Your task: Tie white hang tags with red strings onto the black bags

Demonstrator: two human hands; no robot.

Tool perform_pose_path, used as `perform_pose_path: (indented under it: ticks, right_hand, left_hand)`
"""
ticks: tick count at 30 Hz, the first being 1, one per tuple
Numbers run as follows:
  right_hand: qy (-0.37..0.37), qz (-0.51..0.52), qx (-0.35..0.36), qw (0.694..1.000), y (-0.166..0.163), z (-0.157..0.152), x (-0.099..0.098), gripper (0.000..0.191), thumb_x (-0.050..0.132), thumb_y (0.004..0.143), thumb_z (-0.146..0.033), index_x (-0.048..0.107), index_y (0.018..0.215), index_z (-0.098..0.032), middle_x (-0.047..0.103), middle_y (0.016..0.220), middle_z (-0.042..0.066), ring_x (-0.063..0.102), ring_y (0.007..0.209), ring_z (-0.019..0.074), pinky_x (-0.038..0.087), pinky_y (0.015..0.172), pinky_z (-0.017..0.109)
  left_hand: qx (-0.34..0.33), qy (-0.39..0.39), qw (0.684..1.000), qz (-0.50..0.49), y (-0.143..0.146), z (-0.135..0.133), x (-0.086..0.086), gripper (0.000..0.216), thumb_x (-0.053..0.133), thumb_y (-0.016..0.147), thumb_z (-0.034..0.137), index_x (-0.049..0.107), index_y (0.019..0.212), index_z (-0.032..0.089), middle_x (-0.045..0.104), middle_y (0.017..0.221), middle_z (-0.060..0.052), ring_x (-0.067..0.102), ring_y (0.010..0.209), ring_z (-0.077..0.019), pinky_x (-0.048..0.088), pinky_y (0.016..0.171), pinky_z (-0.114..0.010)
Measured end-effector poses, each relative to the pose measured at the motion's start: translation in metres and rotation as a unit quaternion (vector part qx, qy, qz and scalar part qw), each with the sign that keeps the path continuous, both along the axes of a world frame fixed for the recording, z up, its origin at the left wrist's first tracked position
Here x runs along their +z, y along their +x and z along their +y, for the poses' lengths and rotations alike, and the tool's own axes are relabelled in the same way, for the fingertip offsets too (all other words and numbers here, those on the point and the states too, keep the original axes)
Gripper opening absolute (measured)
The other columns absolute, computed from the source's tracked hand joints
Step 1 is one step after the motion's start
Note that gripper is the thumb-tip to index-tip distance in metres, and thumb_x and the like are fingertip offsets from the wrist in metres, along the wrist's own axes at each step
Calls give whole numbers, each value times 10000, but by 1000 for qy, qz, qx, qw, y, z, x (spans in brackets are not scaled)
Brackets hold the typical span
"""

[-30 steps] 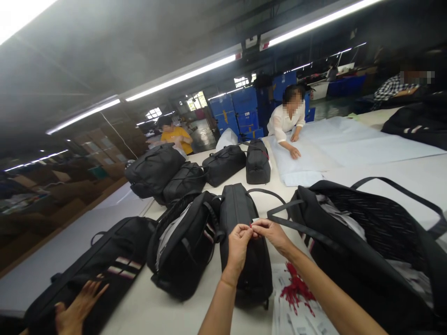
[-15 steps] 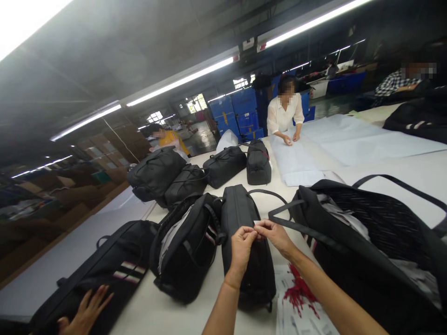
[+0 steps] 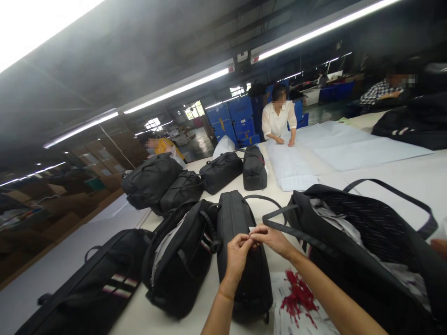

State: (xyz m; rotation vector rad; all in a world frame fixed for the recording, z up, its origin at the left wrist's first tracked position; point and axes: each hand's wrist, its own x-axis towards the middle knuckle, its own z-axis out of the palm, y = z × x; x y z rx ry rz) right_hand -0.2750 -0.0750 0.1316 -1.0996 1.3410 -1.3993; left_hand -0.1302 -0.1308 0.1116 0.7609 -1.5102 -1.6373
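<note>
My left hand (image 3: 239,249) and my right hand (image 3: 268,236) meet fingertip to fingertip above a closed black bag (image 3: 232,211) with a long zip along its top. A small white tag (image 3: 252,229) sticks up at the pinched fingers of my right hand. Pressed against the same spot, the left fingers are closed too, and what lies between them is hidden. Below my right forearm, a bunch of dark red strings (image 3: 298,298) rests on printed white sheets (image 3: 278,282).
An open black bag (image 3: 349,260) stands at right; part of a hand (image 3: 439,246) shows at its far edge. More black bags (image 3: 178,260) are at left, others (image 3: 221,172) farther back. Across the table, a person in white (image 3: 279,118) handles pale sheeting (image 3: 291,160).
Another person's hand, which lay on the left bag, has gone from view. A hand shows at the right edge now. My hands keep their pinch while the view shifts slightly.
</note>
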Motion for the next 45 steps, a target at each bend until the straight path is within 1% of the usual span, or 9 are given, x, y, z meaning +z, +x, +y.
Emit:
perform_pose_path:
  ticks: [7, 13, 17, 20, 24, 29, 31, 37, 45]
  right_hand:
    - [-11, 230, 33, 973, -6, 4, 22, 102, 595, 837, -239, 681, 821, -187, 661, 727, 8, 628, 623, 148, 461, 588, 232]
    - [-98, 526, 25, 844, -8, 4, 23, 95, 564, 886, -134, 652, 883, -169, 657, 890, 62, 609, 777, 177, 439, 676, 251]
    - [-164, 566, -9, 808, -7, 0, 27, 135, 496, 930, -114, 614, 908, -176, 629, 884, 57, 596, 812, 170, 436, 707, 242]
    - [-174, 552, -48, 814, -8, -5, 30, 138, 491, 944, -142, 610, 886, -181, 625, 859, 53, 596, 837, 178, 431, 732, 253]
    - [-115, 462, -112, 872, -8, -13, 17, 137, 508, 942, -189, 623, 867, -193, 641, 896, 40, 602, 831, 175, 422, 741, 267]
    - [-31, 181, -144, 972, 2, -23, -14, 115, 563, 872, -294, 619, 824, -205, 632, 777, -6, 609, 737, 160, 456, 713, 267]
    - [-4, 73, -132, 989, 8, -26, -24, 176, 570, 848, -368, 613, 822, -199, 617, 710, -14, 603, 679, 158, 459, 640, 255]
    - [-5, 27, -153, 988, 20, -18, -31, 233, 632, 790, -403, 654, 767, -173, 621, 673, -2, 563, 623, 150, 430, 573, 247]
    - [-104, 247, -227, 936, 47, 9, -27, 175, 532, 915, -249, 656, 803, -198, 648, 841, 41, 598, 824, 200, 416, 772, 309]
  left_hand:
    - [-31, -53, 997, -36, 4, -15, 1, 231, 738, 745, 374, 713, 758, 145, 699, 686, -48, 623, 652, -175, 478, 644, -244]
    - [-37, -97, 993, -62, 5, -28, 0, 275, 727, 752, 432, 715, 740, 157, 671, 669, -42, 605, 664, -194, 460, 636, -253]
    - [-33, -103, 992, -61, 3, -32, 1, 338, 662, 798, 501, 705, 801, 165, 686, 699, -50, 629, 694, -205, 473, 669, -262]
    - [-58, -101, 992, -55, -1, -33, 4, 362, 662, 790, 508, 690, 864, 155, 684, 676, -50, 632, 661, -200, 484, 660, -268]
    - [-71, -105, 990, -54, -8, -33, 3, 365, 647, 820, 431, 625, 1040, 140, 672, 648, -28, 598, 558, -158, 466, 582, -240]
    - [-52, -129, 989, -58, -13, -31, -2, 350, 625, 843, 369, 593, 1111, 145, 630, 609, 8, 535, 467, -126, 423, 505, -220]
    - [-33, -149, 987, -57, -12, -29, -2, 291, 601, 859, 368, 642, 1050, 153, 624, 648, -5, 553, 520, -135, 446, 547, -236]
    - [1, -260, 960, -100, 5, -30, 15, 137, 599, 856, 270, 712, 834, 195, 626, 909, -67, 577, 873, -205, 429, 817, -309]
    - [-148, -291, 932, -157, 25, -32, 50, 89, 623, 734, 121, 672, 711, 191, 605, 792, -17, 539, 749, -160, 372, 732, -276]
